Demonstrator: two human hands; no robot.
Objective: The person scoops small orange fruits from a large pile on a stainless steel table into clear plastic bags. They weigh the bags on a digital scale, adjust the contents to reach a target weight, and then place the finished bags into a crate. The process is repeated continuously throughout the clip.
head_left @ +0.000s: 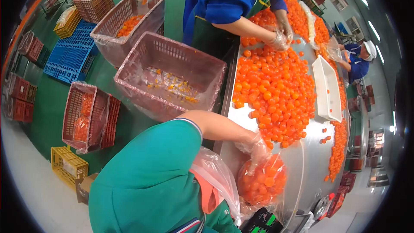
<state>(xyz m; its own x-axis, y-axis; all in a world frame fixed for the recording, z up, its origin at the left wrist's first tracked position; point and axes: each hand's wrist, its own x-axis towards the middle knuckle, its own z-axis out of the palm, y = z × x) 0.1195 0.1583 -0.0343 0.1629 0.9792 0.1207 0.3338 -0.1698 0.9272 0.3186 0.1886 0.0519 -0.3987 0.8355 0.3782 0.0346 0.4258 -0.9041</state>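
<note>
A clear plastic bag [264, 185] packed with round orange balls, much like egg yolks, is at the near edge of the steel table. My left arm, in a green sleeve, reaches to it, and my gloved left hand [257, 150] is closed at the bag's upper part, fingers pointing down. Low beside the bag, my right hand [248, 209] is partly covered by clear film; its fingers are mostly hidden. Just beyond, a large heap of loose orange balls [274, 90] covers the table [286, 168]. A black scale [263, 221] with green displays stands below the bag.
Across the heap, a co-worker in blue [228, 0] has gloved hands among the balls. Left of the table stand film-lined crates [168, 51], one holding yellow scraps. A white tray [326, 88] lies beyond the heap. Blue pallets [71, 54] and a yellow crate [69, 166] are on the green floor.
</note>
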